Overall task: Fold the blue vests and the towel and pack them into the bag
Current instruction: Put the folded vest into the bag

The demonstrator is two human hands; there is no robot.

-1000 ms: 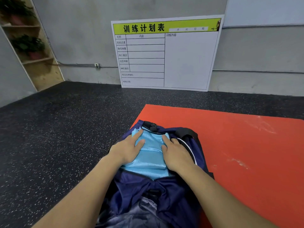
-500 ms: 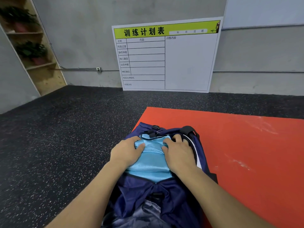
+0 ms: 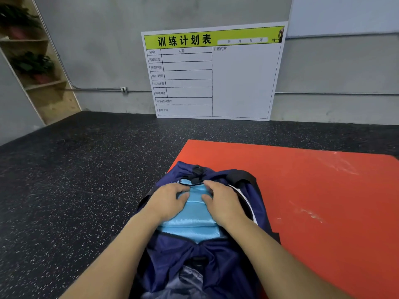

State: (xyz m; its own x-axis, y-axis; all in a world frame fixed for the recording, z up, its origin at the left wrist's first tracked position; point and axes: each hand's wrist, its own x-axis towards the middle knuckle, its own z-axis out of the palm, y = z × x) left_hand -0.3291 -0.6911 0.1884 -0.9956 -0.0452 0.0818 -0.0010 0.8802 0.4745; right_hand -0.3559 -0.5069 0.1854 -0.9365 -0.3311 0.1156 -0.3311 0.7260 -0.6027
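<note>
The folded blue vest point(image 3: 191, 221) lies in the open bag point(image 3: 218, 264) on the red mat point(image 3: 313, 201), left hand point(image 3: 167, 201) and right hand point(image 3: 224, 201) with curled fingers pressing it in; next, probably tuck it deeper.

Bag mouth point(image 3: 241, 190): filled by vests point(image 3: 192, 221), both hands.
Right of frame: bare red mat point(image 3: 313, 201).
Left: bare floor point(image 3: 75, 190).

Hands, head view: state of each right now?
Left hand: fingers curled, pressing the light blue vest into the navy bag.
Right hand: same, curled on the vest.
</note>
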